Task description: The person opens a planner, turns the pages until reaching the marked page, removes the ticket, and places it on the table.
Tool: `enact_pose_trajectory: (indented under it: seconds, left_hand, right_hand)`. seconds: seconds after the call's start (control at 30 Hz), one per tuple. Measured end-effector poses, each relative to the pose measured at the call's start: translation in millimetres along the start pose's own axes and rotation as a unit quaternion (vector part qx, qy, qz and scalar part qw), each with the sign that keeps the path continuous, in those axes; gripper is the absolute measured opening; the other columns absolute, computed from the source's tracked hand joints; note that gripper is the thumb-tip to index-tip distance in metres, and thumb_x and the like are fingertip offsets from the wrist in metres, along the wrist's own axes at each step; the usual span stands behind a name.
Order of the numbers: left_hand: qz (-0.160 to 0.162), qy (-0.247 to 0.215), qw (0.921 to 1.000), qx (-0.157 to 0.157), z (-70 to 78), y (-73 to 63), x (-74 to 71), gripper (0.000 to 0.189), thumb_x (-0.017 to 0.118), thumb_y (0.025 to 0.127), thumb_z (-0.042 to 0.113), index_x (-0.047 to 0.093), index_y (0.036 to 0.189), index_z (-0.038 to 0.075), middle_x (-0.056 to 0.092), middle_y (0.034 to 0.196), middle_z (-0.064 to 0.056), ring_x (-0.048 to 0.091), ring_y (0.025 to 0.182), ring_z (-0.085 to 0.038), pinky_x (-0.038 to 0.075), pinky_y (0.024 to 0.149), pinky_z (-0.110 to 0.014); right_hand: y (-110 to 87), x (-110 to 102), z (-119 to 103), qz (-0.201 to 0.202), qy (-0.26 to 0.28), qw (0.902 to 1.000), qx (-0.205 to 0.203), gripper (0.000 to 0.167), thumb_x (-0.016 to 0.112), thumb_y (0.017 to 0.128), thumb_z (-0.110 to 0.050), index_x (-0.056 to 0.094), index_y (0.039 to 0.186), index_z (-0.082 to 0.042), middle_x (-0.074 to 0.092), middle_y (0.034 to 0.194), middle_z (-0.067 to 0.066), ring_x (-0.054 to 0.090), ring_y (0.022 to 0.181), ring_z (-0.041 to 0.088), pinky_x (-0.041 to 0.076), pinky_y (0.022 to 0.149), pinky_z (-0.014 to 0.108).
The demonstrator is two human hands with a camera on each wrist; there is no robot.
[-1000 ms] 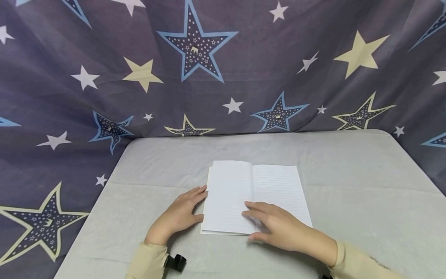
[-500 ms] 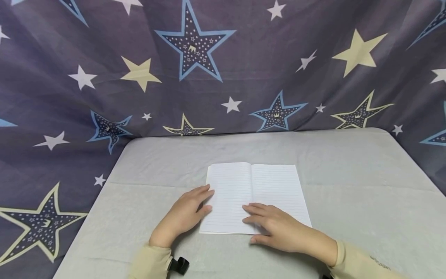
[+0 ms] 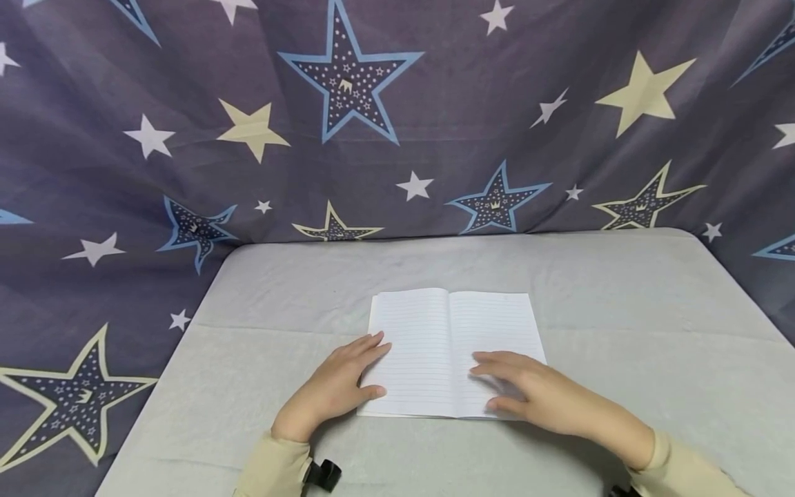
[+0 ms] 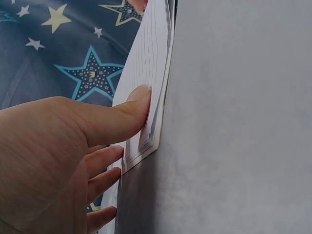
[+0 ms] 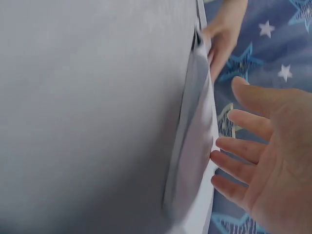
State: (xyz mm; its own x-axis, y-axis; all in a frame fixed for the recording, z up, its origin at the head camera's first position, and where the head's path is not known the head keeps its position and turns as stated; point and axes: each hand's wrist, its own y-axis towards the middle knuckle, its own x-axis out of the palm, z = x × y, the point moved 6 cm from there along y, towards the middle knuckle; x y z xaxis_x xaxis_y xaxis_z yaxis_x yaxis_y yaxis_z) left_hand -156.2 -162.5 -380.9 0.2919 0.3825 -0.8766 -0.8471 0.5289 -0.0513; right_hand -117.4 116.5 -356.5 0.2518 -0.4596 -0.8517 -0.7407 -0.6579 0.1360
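An open notebook [image 3: 413,324] with lined white pages lies on the grey-covered table. My left hand [image 3: 338,386] rests at its left edge, thumb and fingertips on the margin of the left page. In the left wrist view the thumb [image 4: 129,112] lies across the page near the notebook's corner, and the other fingers spread beside the edge. Over the lower part of the right page is my right hand [image 3: 540,393], its fingers loosely extended and holding nothing. The right wrist view shows these fingers [image 5: 239,151] apart from one another, close over the page.
The table [image 3: 652,359] has a soft light-grey cover with a faint crease across it. Behind and to the left hangs a dark curtain [image 3: 435,96] with a star pattern. A black strap device [image 3: 323,475] sits on the left wrist.
The right hand has moved right, from the notebook's middle fold to the right page. The left hand has shifted slightly right onto the left page, which now lies flatter.
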Motion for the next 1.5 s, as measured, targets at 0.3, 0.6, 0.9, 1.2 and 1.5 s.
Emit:
enact_pose_trajectory:
  seconds: [0.3,0.6,0.9,1.2,1.5]
  left_hand:
    - [-0.001,0.003,1.0000,0.000,-1.4,-0.2,0.7,0.069,0.077,0.086,0.027,0.049,0.146,0.008,0.037,0.157,-0.011,0.031,0.144,-0.034,0.026,0.115,-0.055]
    - [-0.005,-0.003,1.0000,-0.001,-1.2,0.1,1.5,0.068,0.075,0.088,0.028,0.048,0.147,0.009,0.036,0.157,-0.010,0.030,0.144,-0.033,0.025,0.115,-0.056]
    - [-0.007,-0.003,1.0000,-0.004,-0.8,0.1,1.6,0.068,0.075,0.088,0.028,0.048,0.147,0.009,0.036,0.157,-0.010,0.030,0.145,-0.034,0.025,0.115,-0.056]
    - [-0.008,0.003,1.0000,-0.002,-0.7,0.8,1.0,0.068,0.074,0.088,0.029,0.048,0.148,0.009,0.035,0.157,-0.010,0.030,0.144,-0.034,0.025,0.115,-0.055]
    - [-0.010,0.006,0.9999,-0.006,-1.8,1.1,2.2,0.070,0.075,0.087,0.029,0.047,0.148,0.009,0.034,0.158,-0.010,0.029,0.145,-0.034,0.024,0.116,-0.054]
  right_hand:
    - [-32.8,-17.6,46.3,-0.020,-0.034,0.9982,0.044,0.075,0.083,0.073,-0.042,0.059,0.137,-0.009,0.045,0.150,0.017,0.040,0.135,0.044,0.036,0.106,0.057]
    - [-41.3,-19.0,57.7,0.027,-0.071,0.9971,0.001,0.087,0.074,0.061,-0.062,0.064,0.132,-0.012,0.051,0.145,0.015,0.046,0.130,0.043,0.036,0.105,0.037]
    - [-39.8,-19.6,54.0,0.054,-0.087,0.9947,-0.004,0.075,0.080,0.061,-0.053,0.069,0.122,-0.013,0.056,0.140,0.016,0.051,0.125,0.042,0.043,0.095,0.054]
    - [-36.0,-17.8,48.4,0.061,-0.110,0.9917,0.026,0.054,0.082,0.075,-0.039,0.070,0.120,-0.011,0.055,0.140,0.015,0.051,0.126,0.039,0.043,0.096,0.060]
    - [-20.3,-21.0,47.3,0.056,-0.158,0.9840,0.060,0.063,0.083,0.074,-0.039,0.066,0.125,-0.006,0.059,0.135,0.016,0.055,0.121,0.038,0.043,0.099,0.057]
